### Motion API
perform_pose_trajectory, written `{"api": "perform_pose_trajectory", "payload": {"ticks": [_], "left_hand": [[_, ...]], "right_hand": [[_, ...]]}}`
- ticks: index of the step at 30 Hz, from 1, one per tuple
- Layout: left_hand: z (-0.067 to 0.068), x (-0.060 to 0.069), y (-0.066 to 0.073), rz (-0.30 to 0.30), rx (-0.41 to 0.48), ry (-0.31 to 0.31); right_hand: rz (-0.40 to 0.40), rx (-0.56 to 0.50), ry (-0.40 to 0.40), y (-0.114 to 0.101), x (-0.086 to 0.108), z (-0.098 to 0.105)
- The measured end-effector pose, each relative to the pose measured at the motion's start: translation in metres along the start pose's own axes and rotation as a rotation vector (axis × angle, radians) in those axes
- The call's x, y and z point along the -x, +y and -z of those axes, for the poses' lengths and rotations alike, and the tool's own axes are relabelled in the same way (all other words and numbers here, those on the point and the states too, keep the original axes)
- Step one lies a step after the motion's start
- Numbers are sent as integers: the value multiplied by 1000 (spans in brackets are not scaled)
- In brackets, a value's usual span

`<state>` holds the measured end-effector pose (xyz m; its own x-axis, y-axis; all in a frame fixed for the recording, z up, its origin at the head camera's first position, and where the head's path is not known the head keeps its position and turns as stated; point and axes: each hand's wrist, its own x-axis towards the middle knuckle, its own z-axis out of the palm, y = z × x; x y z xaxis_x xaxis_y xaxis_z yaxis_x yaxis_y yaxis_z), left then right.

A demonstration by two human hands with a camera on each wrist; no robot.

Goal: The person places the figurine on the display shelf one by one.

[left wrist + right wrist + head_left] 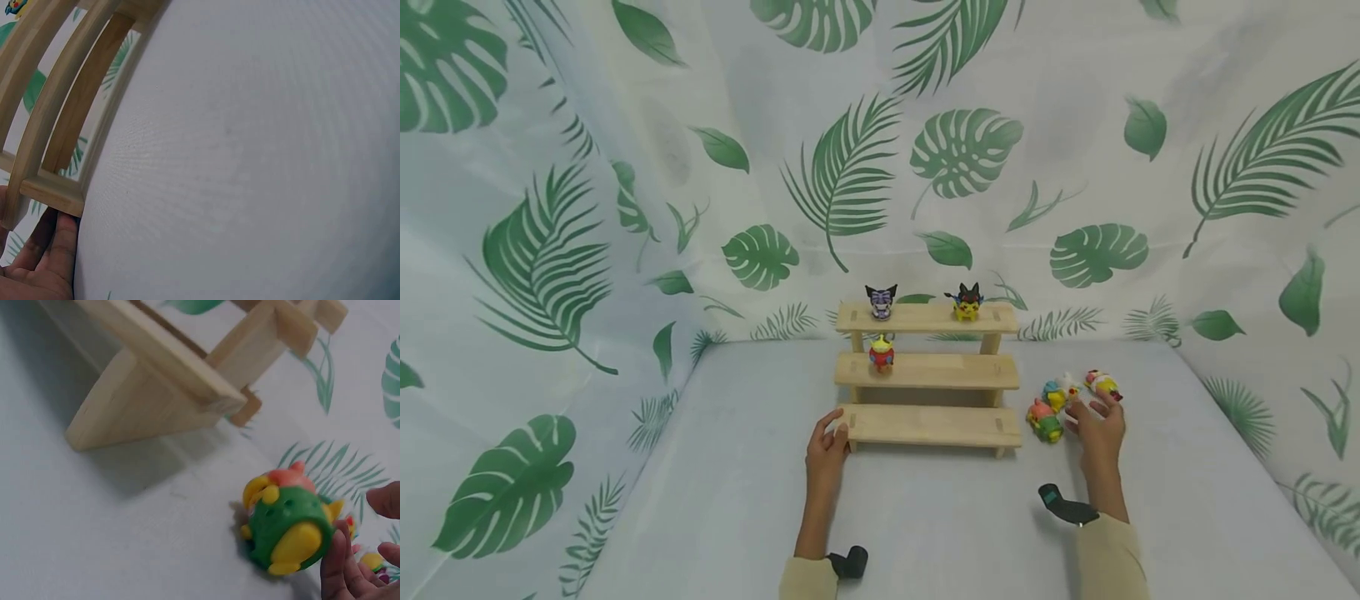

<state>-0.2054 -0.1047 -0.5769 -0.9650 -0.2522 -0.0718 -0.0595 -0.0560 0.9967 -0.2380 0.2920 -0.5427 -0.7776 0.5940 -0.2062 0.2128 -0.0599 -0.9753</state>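
While the left hand (826,446) curls at the left end of the wooden stand (925,371), with its thumb and fingers around the end of the lowest step (932,427), the right hand (1099,433) is over the toys to the right of the stand. The right thumb is spread well away from the fingers, and nothing shows pinched between them. I can't tell if a fingertip touches a toy.

Nearest the stand on that side is a pink-and-green toy figure (290,528) with a round yellow patch. It lies on the tabletop (940,517). Just beside it, a bit farther from the stand, are a blue-and-yellow toy figure (1054,397) and a white toy figure (1068,383). A red, white and yellow toy figure (1101,382) lies farthest right of the stand.

The pink-and-green one looks smooth, like plastic or rubber, so I guess it is light and won't break easily. It may be a little slippery because it is so round. Its fat green middle looks like the best place to hold, not the small bits that stick out.

On the stand's top step (925,317) are a purple-and-black toy figure (882,304) with pointy ears and a black-and-yellow toy figure (967,304). A red-and-yellow toy figure (882,357) is on the stand's middle step (955,372). The stand is pale wood with flat boards and looks stiff. Behind it hangs a white cloth (1037,75) with green leaves.
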Motion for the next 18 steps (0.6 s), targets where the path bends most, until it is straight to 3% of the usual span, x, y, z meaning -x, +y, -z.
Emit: {"api": "perform_pose_trajectory", "payload": {"ticks": [3,6,11,18], "left_hand": [[0,0,-2,10,10,3],[0,0,-4,-1,17,-6],[0,1,-3,-26,17,-5],[-1,1,-1,-24,47,-5]], "right_hand": [[-31,97,-59,11,-6,1],[-39,125,-92,16,-12,2],[-55,117,-166,15,-24,3],[-93,248,-241,11,-38,3]]}}
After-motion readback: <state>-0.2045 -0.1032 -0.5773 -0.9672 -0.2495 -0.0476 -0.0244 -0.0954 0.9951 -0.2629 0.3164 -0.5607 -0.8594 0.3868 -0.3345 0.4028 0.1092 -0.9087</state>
